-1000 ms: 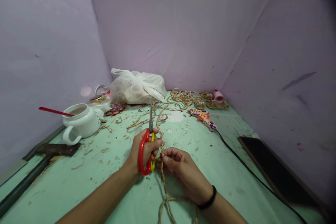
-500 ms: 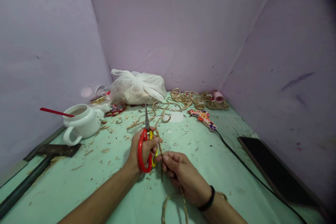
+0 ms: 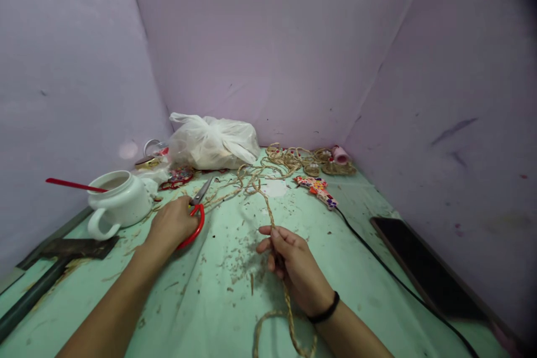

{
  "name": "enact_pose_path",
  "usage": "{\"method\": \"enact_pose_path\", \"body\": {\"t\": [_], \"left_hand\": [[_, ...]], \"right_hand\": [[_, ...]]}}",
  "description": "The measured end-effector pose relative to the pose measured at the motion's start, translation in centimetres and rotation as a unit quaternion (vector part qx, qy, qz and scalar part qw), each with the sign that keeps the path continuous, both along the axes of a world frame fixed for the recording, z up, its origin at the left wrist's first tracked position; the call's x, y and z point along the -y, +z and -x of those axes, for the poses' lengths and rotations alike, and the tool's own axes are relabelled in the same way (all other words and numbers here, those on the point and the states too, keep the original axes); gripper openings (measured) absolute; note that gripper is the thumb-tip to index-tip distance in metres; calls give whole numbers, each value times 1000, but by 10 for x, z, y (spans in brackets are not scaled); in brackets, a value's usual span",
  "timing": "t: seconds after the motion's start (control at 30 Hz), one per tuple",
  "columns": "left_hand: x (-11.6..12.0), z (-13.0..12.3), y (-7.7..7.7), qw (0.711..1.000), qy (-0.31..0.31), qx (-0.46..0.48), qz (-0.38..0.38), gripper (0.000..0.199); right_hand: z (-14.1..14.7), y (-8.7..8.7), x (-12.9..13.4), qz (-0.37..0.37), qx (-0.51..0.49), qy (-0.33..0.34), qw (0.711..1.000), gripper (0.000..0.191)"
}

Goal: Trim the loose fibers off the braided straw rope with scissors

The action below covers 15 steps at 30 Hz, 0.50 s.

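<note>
My left hand (image 3: 175, 222) is closed over the red-handled scissors (image 3: 199, 224), low over the left side of the table. The blades point away and to the right; the yellow handle part is out of sight under the hand. Between thumb and fingers, my right hand (image 3: 289, 254) pinches a braided straw cord (image 3: 267, 201). The cord's free end sticks up beyond the fingers, and its other part hangs below the palm and loops near the front edge of view. A small cut scrap (image 3: 252, 283) lies left of the right hand.
A white mug (image 3: 121, 201) with a red stick and a hammer (image 3: 62, 251) stand and lie at left. Behind are a tied plastic bag (image 3: 216, 142) and tangled cord (image 3: 281, 163). To the right are a patterned, corded object (image 3: 316, 189) and a dark phone-like slab (image 3: 423, 263).
My left hand has let go of the cord and moved left with the scissors, down toward the table. My right hand keeps the cord; a scrap now lies where the hands met.
</note>
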State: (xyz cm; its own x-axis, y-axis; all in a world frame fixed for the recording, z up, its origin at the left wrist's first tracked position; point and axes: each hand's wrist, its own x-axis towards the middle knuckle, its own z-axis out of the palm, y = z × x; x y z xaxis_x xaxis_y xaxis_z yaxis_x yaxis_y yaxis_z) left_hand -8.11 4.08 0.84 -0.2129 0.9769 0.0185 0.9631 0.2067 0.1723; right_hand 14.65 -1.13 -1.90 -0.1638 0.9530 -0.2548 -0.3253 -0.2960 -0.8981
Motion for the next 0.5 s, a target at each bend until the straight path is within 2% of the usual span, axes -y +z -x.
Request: {"method": "enact_pose_path", "body": {"t": [0.13,0.2,0.27,0.3,0.33,0.37,0.4,0.43,0.5], "left_hand": [[0,5,2,1000,-2,-2,8,41],[4,-2,8,999,25,1,-42,42],[10,-18,11,988,35,83,-124,36],[12,-28,11,973,18,175,-150,31],[15,-39,9,944,3,295,-150,27],[18,-51,6,899,-15,427,-93,26],[21,-63,2,833,-20,552,-27,26],[22,-73,-3,807,-25,590,4,30],[25,-89,-13,775,-24,631,27,30]], "right_hand": [[3,0,3,1,4,12,1000,33],[4,0,3,4,3,18,1000,33],[4,-1,4,5,3,27,1000,35],[5,-1,4,5,3,32,999,36],[6,-2,4,4,5,36,999,37],[6,-3,5,2,6,40,999,38],[7,-3,5,1,9,44,999,39],[8,-4,6,0,11,49,999,40],[11,-5,7,-1,13,65,998,42]]}}
